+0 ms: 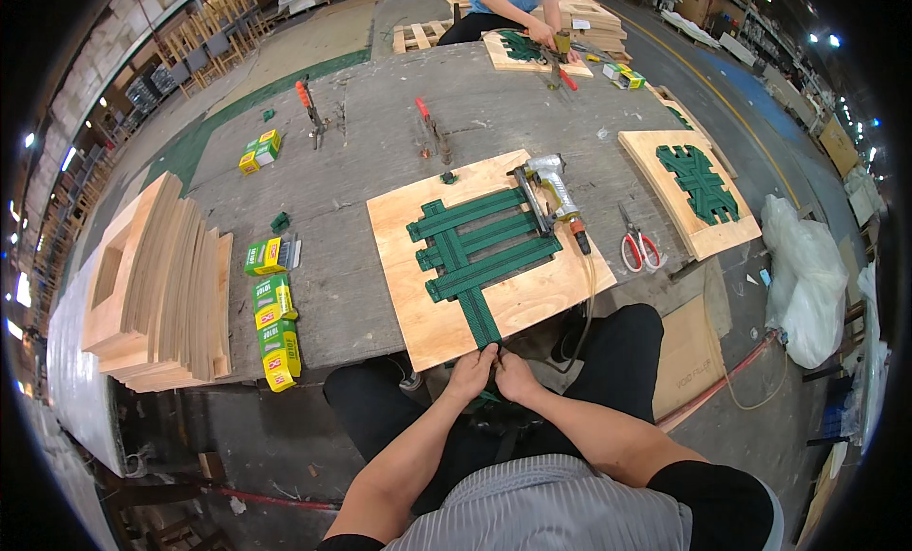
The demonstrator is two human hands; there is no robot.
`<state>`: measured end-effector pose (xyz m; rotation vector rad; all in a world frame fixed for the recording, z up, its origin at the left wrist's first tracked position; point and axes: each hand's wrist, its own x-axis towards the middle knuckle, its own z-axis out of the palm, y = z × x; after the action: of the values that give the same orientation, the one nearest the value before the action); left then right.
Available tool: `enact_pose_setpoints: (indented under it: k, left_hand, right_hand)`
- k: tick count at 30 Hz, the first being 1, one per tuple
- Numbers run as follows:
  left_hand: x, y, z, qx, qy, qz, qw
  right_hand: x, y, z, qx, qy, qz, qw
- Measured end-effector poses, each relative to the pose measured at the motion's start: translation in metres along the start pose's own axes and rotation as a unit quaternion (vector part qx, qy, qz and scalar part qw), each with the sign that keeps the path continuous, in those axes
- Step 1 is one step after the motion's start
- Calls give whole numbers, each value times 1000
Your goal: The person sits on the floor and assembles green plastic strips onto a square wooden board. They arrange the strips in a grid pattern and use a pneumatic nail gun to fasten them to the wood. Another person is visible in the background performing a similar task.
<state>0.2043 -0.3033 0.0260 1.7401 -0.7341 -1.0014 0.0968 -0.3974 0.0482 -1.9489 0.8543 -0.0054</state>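
Note:
My left hand (469, 372) and my right hand (515, 374) meet at the near edge of a plywood board (418, 325). Both are closed with fingers pinched on the end of a green webbing strap (478, 315), part of which hangs below them. This strap runs up the board across several shorter green webbing straps (508, 262) lying side by side. A silver pneumatic staple gun (551, 192), with its air hose attached, rests on the board's far right part, partly over the strap ends.
Red-handled scissors (638, 251) lie right of the board, near a panel with woven green webbing (708, 230). At left are stacked wooden frames (157, 294) and green-yellow boxes (275, 304). Red-handled tools (432, 128) lie farther back. Another person (503, 2) works across the table.

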Motion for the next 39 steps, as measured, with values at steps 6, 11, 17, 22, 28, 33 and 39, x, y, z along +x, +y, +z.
enact_pose_setpoints:
  k: [6,11,17,22,28,33,39]
  left_hand:
    - [1,3,-3,68,45,120,989]
    - [-1,8,-6,87,42,104,990]
    - [2,-2,-3,91,81,-12,992]
    - [6,-3,1,90,56,25,994]
    - [7,1,7,106,59,95,988]
    - [5,0,2,83,59,69,992]
    - [3,8,9,92,62,54,992]
  right_hand:
    - [1,-1,4,-20,-12,-12,1000]
    - [4,-2,4,-5,-25,0,1000]
    - [4,-7,4,1,-19,-25,1000]
    - [5,-2,1,-6,-30,-2,1000]
    - [4,7,-1,7,-24,-11,1000]
    - [0,-3,-1,27,-28,-8,999]
    - [1,6,-2,29,-35,5,999]
